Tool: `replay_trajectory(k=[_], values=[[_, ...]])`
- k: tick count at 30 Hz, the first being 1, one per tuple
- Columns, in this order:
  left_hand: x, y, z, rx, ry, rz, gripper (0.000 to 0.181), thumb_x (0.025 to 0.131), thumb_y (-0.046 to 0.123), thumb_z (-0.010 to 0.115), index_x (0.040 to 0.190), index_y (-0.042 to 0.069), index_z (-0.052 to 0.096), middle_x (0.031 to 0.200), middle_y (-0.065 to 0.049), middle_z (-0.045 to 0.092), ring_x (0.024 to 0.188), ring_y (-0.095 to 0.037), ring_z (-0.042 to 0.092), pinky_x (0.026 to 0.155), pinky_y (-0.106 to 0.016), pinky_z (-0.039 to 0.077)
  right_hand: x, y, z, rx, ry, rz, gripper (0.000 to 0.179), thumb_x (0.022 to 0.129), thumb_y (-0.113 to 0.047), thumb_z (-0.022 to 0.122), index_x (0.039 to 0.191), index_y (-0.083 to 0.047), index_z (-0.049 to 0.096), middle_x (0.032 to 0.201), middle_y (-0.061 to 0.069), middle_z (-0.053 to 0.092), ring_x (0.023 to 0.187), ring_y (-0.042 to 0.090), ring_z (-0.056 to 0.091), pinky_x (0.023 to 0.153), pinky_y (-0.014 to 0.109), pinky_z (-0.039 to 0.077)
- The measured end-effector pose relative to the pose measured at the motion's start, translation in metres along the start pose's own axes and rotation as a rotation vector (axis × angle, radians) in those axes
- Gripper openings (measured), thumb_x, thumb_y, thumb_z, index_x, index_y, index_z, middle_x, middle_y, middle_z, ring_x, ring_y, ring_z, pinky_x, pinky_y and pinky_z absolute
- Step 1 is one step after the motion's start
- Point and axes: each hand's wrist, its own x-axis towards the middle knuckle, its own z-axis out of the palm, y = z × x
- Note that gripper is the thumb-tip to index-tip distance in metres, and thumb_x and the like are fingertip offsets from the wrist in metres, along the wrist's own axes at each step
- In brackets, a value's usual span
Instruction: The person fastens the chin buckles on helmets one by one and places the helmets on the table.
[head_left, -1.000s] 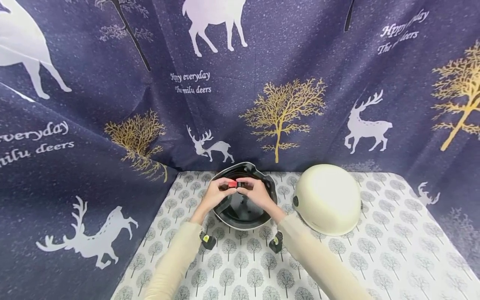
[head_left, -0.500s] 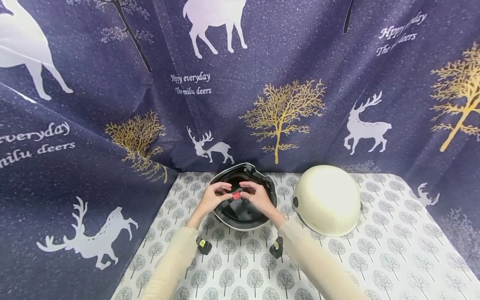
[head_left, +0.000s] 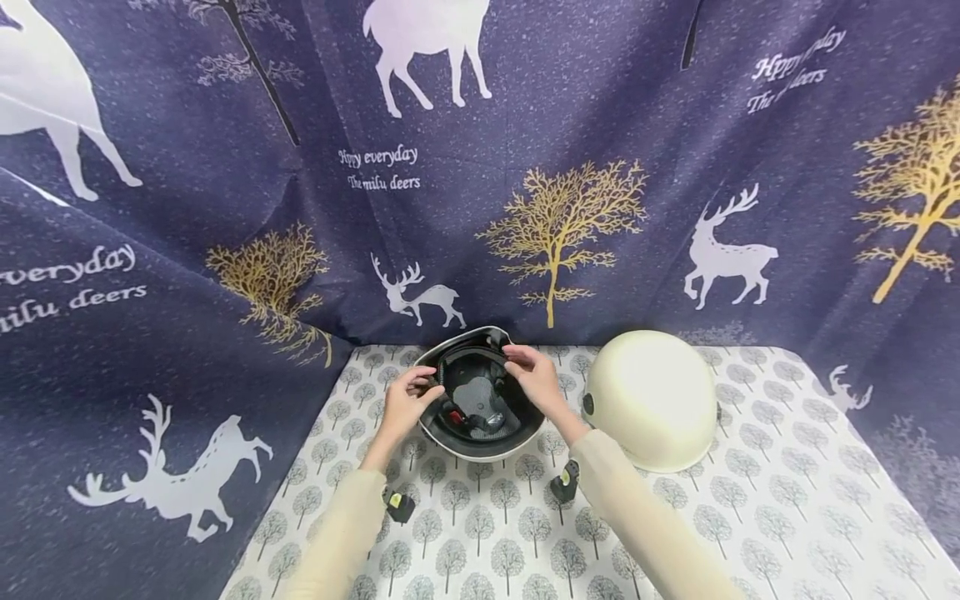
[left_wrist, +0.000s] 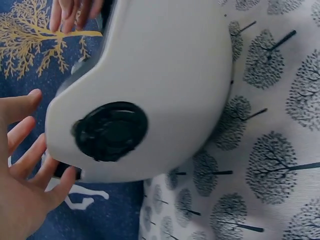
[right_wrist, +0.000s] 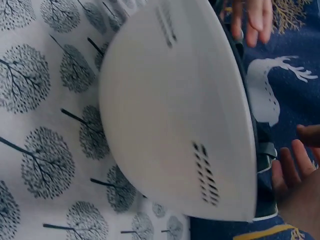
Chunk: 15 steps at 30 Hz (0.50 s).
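A cream helmet [head_left: 480,450] lies upside down on the patterned cloth, its black padded lining [head_left: 480,396] facing up. Inside, toward the left, rests a small red buckle piece [head_left: 455,416]. My left hand [head_left: 405,407] is at the helmet's left rim with fingers loosely bent. The left wrist view shows its spread fingertips around the rim, near a black round disc [left_wrist: 112,131] on the shell. Over the right rim is my right hand [head_left: 536,379], fingers relaxed. Vent holes [right_wrist: 205,174] in the shell show in the right wrist view, where contact of the fingers is unclear.
A second cream helmet [head_left: 651,400] sits dome-up to the right, a black disc on its left side. White cloth with tree prints [head_left: 480,533] covers the table. A dark blue curtain [head_left: 465,233] with deer and trees hangs behind and to the left.
Both hands held the red and black buckle together above the helmet; it has been let go and lies inside. The hands have moved apart to the left and right rims.
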Motion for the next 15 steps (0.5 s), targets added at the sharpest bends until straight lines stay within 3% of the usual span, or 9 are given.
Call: replay_trajectory(k=[3, 7, 11, 15], values=[[-0.002, -0.005, -0.001, 0.033, 0.055, 0.037, 0.037, 0.079, 0.004, 0.078, 0.113, -0.006, 0.067, 0.118, -0.025, 0.062, 0.103, -0.041, 0.058, 0.096, -0.052, 0.044, 0.006, 0.005, -0.006, -0.062, 0.06, -0.002, 0.027, 0.088, 0.001, 0.067, 0.114, 0.002, 0.07, 0.113, 0.021, 0.071, 0.104, 0.035, 0.066, 0.086, 0.022, 0.053], [-0.003, -0.014, -0.005, 0.062, 0.082, 0.012, 0.042, 0.079, 0.006, 0.079, 0.117, -0.004, 0.066, 0.133, -0.021, 0.054, 0.109, -0.04, 0.055, 0.1, -0.053, 0.04, 0.005, 0.005, -0.012, -0.124, 0.094, 0.045, 0.028, 0.088, -0.005, 0.069, 0.116, 0.0, 0.069, 0.115, 0.019, 0.07, 0.108, 0.034, 0.063, 0.095, 0.044, 0.051], [-0.005, -0.021, -0.008, 0.048, 0.024, -0.063, 0.051, 0.081, 0.009, 0.078, 0.128, -0.001, 0.06, 0.144, -0.019, 0.045, 0.121, -0.041, 0.05, 0.106, -0.056, 0.037, 0.002, 0.011, -0.016, -0.147, 0.096, 0.099, 0.032, 0.087, -0.004, 0.07, 0.118, 0.002, 0.067, 0.12, 0.022, 0.065, 0.116, 0.037, 0.057, 0.1, 0.05, 0.046], [-0.009, -0.025, -0.009, 0.054, -0.043, -0.127, 0.059, 0.083, 0.014, 0.077, 0.137, 0.002, 0.054, 0.151, -0.021, 0.037, 0.129, -0.044, 0.046, 0.109, -0.058, 0.037, -0.003, 0.019, -0.019, -0.147, 0.089, 0.141, 0.033, 0.086, -0.003, 0.069, 0.119, 0.003, 0.066, 0.124, 0.023, 0.063, 0.116, 0.039, 0.057, 0.102, 0.05, 0.046]])
